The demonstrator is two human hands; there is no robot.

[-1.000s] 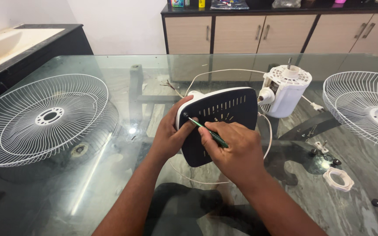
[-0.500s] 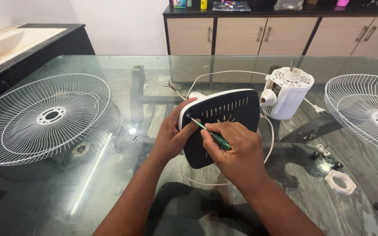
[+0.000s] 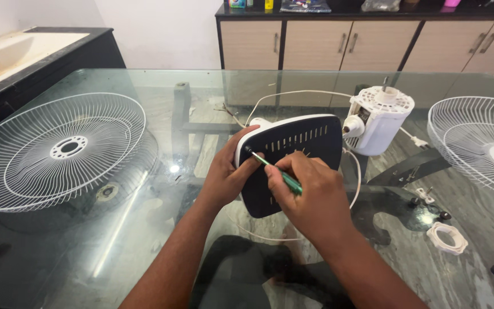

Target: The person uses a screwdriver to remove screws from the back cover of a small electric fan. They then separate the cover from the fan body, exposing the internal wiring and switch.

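- Tabletop (image 3: pixel 144 240): clear glass over a dark frame, carrying every loose part listed below.
- Cabinet (image 3: pixel 373 43): beige doors with metal handles, against the far wall behind the tabletop.
- Sink (image 3: pixel 12 48): pale basin set in a dark counter, far left corner.
- Left fan guard (image 3: pixel 58 151): round white wire cage, lying flat on the left of the tabletop, well apart from the hands.
- Right fan guard (image 3: pixel 478 146): second white wire cage, on the right edge, partly cut off by the frame.
- Fan base (image 3: pixel 293 160): dark slotted underside with a white rim, tilted up on edge at the centre of the tabletop, held between both hands.
- Motor (image 3: pixel 378 120): white housing with a short shaft on top, standing just beyond the fan base on its right.
- Cord (image 3: pixel 293 94): thin white cable looping behind and under the fan base.
- Left hand (image 3: pixel 227 171): grip closed on the left edge of the fan base, thumb on the dark face.
- Right hand (image 3: pixel 310 194): grip clenched around the screwdriver handle, resting over the fan base.
- Plastic ring (image 3: pixel 445 237): white notched ring, lying flat near the right.
- Screwdriver (image 3: pixel 275 170): green-handled, tip set at the upper left corner of the fan base.
- Screws (image 3: pixel 441 216): small dark pieces scattered near the plastic ring.
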